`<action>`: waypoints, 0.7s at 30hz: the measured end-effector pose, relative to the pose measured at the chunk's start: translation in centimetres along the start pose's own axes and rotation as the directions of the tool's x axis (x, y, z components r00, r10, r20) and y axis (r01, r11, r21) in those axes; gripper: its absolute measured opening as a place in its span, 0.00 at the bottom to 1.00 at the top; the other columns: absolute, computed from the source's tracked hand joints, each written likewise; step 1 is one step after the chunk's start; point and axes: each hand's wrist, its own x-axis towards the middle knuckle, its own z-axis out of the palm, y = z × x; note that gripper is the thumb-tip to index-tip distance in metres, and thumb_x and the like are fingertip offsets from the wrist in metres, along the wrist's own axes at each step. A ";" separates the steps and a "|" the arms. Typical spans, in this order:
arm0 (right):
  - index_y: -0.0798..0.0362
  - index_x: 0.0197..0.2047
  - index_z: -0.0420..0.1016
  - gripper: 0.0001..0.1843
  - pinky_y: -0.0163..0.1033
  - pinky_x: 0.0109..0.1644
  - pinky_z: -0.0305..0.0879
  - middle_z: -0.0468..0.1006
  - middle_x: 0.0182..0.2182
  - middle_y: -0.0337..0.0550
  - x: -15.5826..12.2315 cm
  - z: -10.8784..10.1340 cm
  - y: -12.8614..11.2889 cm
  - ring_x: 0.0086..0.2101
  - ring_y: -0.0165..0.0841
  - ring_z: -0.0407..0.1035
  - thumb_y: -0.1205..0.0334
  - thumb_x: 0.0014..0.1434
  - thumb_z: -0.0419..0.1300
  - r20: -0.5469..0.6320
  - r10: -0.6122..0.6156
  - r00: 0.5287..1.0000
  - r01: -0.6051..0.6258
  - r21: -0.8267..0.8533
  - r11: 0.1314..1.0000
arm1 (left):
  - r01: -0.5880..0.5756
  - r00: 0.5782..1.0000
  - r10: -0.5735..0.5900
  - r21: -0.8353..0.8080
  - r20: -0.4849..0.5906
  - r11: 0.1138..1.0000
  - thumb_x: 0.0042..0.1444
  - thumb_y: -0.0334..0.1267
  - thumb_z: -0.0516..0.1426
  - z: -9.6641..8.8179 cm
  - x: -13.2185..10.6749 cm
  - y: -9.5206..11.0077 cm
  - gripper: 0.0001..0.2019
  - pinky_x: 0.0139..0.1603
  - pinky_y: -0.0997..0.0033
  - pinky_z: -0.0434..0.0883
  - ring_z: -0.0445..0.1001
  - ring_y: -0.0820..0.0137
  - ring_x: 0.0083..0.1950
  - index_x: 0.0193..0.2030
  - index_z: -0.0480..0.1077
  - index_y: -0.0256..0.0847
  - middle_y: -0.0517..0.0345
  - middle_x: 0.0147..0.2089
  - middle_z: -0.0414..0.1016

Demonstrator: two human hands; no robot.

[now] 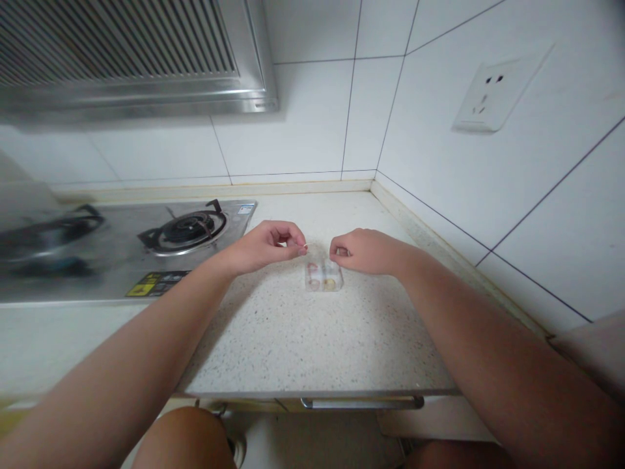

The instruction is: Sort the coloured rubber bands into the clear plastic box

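Note:
A small clear plastic box (323,285) with compartments lies on the counter between my hands. Small items sit inside it, among them a round yellowish one (330,284) and a reddish one. My left hand (273,246) is to the left of the box and just beyond it, thumb and forefinger pinched together. A thin, pale strand-like thing with a reddish spot shows at those fingertips, too small to name. At the box's far right corner, my right hand (368,251) has its fingers curled and pinched. What they hold, if anything, is hidden.
The speckled pale counter (312,345) meets tiled walls behind and on the right. A steel gas hob (114,260) with black burners is to the left, under a range hood (146,58). A wall socket (495,94) is at upper right, a drawer handle (362,403) below the counter edge.

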 end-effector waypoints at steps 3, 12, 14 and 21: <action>0.46 0.43 0.80 0.15 0.38 0.33 0.54 0.83 0.36 0.43 0.0 0.1 0.1 0.32 0.34 0.72 0.53 0.64 0.53 -0.004 -0.004 1.000 0.004 -0.002 1.000 | 0.017 1.000 -0.017 0.004 -0.006 1.000 0.55 0.38 0.64 0.1 -0.1 0.6 0.08 0.29 0.77 0.64 0.66 0.78 0.28 0.35 0.73 0.36 0.59 0.29 0.73; 0.45 0.43 0.81 0.16 0.38 0.33 0.54 0.83 0.36 0.43 0.1 0.2 0.1 0.33 0.35 0.72 0.53 0.64 0.53 -0.008 0.002 1.000 -0.002 -0.024 1.000 | 0.045 0.999 -0.046 0.023 0.022 0.999 0.61 0.41 0.60 0.0 -0.2 0.8 0.09 0.25 0.79 0.61 0.66 0.78 0.28 0.36 0.73 0.36 0.57 0.31 0.74; 0.45 0.43 0.81 0.16 0.38 0.33 0.54 0.83 0.36 0.44 0.2 0.2 0.1 0.32 0.35 0.71 0.53 0.64 0.53 -0.007 0.001 1.000 -0.001 -0.016 1.000 | 0.053 0.998 -0.053 0.024 0.019 0.998 0.61 0.41 0.60 0.0 -0.2 0.8 0.10 0.25 0.78 0.61 0.66 0.78 0.28 0.35 0.73 0.36 0.57 0.32 0.75; 0.44 0.43 0.80 0.15 0.38 0.33 0.53 0.83 0.36 0.42 0.0 0.2 0.1 0.33 0.35 0.71 0.53 0.64 0.53 -0.013 0.000 1.000 0.000 -0.009 1.000 | 0.057 0.998 -0.057 0.007 0.015 0.998 0.62 0.42 0.59 0.1 -0.1 0.7 0.11 0.25 0.77 0.61 0.65 0.78 0.26 0.34 0.72 0.36 0.58 0.30 0.74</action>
